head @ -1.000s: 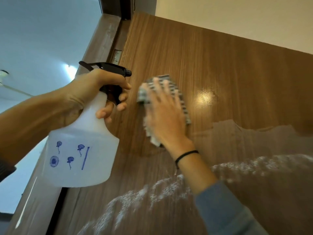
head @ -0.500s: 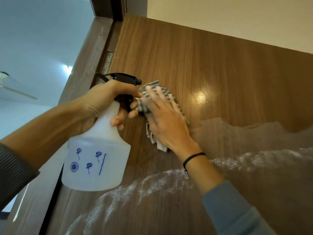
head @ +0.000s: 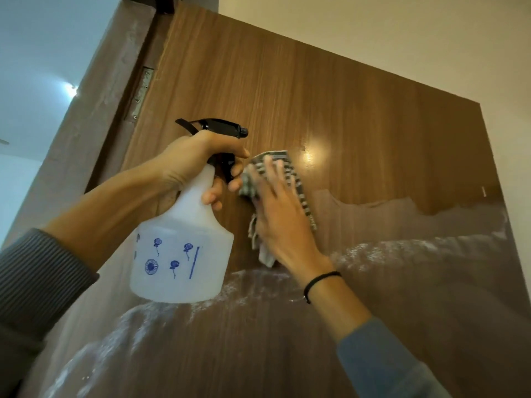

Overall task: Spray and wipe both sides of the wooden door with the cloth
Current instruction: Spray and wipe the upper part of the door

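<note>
Head view looks up at the wooden door (head: 330,110), and I take the hinge (head: 141,94) on its frame-side edge as my landmark. My right hand (head: 283,216) lies flat with fingers spread, pressing the striped cloth (head: 290,168) against the panel, below and to the right of the hinge. My left hand (head: 198,159) is wrapped round the neck of the spray bottle (head: 181,254), fingers curled at the trigger, just beside the cloth on the hinge side. Further below the hinge, a band of white spray residue (head: 402,251) crosses the door, and the surface under it looks dull and filmy, while the wood above looks clean and glossy.

To wipe well here, I judge the palm should keep even pressure on the cloth and travel in overlapping passes along the grain, working down from the clean zone into the white band so nothing is dragged back up. The bottle is best kept off the panel and clear of the wiping hand.

Compared with half a second ago, the hinge has slid lower and more of the door's far edge shows, so my head has tilted. The hands have closed up: bottle fingers now nearly touch the cloth.
</note>
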A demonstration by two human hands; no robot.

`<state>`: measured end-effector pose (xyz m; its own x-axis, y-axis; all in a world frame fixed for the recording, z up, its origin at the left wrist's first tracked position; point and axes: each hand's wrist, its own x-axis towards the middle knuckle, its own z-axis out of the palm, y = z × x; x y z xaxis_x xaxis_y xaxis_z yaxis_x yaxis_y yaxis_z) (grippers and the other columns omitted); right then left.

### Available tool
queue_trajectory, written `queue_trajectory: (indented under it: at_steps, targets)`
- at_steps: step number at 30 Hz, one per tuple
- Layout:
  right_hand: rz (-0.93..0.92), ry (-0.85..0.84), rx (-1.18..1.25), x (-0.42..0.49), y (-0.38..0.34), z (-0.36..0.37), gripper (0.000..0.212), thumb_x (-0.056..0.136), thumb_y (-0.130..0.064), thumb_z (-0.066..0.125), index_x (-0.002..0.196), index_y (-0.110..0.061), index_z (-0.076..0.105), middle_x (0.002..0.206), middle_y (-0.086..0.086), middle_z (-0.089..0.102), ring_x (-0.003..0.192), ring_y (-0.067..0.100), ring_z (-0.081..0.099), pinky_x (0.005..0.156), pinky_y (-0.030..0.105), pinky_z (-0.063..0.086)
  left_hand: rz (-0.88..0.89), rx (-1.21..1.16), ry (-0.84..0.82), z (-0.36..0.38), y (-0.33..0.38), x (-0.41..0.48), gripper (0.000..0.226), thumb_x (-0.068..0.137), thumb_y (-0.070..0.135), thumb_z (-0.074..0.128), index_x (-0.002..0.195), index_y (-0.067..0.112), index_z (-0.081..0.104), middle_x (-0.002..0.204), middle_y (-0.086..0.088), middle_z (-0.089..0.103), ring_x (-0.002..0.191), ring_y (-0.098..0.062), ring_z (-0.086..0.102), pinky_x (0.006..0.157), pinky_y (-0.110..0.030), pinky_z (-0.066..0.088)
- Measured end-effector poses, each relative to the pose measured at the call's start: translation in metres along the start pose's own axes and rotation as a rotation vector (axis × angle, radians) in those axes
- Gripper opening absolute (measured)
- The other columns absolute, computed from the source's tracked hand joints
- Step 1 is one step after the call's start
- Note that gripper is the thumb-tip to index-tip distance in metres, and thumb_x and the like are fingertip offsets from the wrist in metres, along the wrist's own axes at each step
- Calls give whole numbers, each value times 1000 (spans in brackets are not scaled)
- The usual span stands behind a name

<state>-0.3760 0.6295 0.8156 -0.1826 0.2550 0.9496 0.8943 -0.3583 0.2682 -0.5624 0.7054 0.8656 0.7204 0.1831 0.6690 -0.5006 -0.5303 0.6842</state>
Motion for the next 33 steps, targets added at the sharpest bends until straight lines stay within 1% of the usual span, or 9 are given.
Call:
queue_trajectory:
  at_steps: [3,7,13,15,19,27,29,31,33]
  targets:
    - [-159,-202,-9,-6,21,-9,66,105,-8,47,161,-29,20,170,-7,-7,151,9,-18,123,38,8,97,-47,21,28,2,-1,35,95,23,56,64,7,51,55,-11,51,26,-16,40,35,-23,44]
    - [60,-199,43,-23,78,-47,78,102,-1,45,162,-35,7,168,-13,-11,155,14,-10,117,53,36,113,-43,10,47,-1,0,31,92,23,61,66,8,54,66,-15,56,28,-15,40,38,-24,45]
    - [353,-128,344,-46,122,-103,54,110,-29,38,161,-33,19,167,-15,11,152,1,8,126,32,16,69,-44,-35,75,-10,3,29,94,22,60,69,7,55,70,-17,58,29,-15,41,39,-25,46]
    - [429,-11,438,-48,124,-118,52,110,-35,39,159,-36,25,165,-16,21,151,0,18,124,28,20,61,-58,-37,88,-16,8,30,94,22,60,69,7,56,70,-17,58,30,-15,41,41,-25,45]
    - [490,123,507,-51,133,-131,47,109,-41,37,156,-39,31,156,-14,41,139,3,41,118,37,36,41,-106,-42,120,-27,20,29,95,20,60,69,7,57,71,-19,58,30,-16,42,41,-26,44]
    - [381,235,481,-25,143,-137,47,110,-39,36,156,-36,31,148,-6,51,122,10,59,104,41,52,-76,-119,16,151,-34,38,38,89,16,64,55,15,46,52,-6,47,30,-14,36,42,-23,37]
    - [315,172,477,-12,144,-126,48,109,-39,36,157,-40,28,157,4,42,120,23,62,94,45,57,-45,-143,-4,147,-33,36,36,91,19,63,58,14,49,55,-8,51,30,-14,37,40,-21,38]
    - [207,71,368,-2,133,-104,51,109,-28,39,158,-39,25,166,2,22,116,22,62,89,37,60,2,-128,-9,145,-31,35,33,92,20,61,61,12,52,60,-10,55,29,-14,38,39,-21,38]
    - [74,-40,186,-1,117,-72,60,104,-13,50,158,-23,28,168,6,17,139,30,45,113,46,44,47,-105,0,145,-27,39,30,92,20,60,63,11,55,63,-11,57,29,-14,39,39,-21,39]
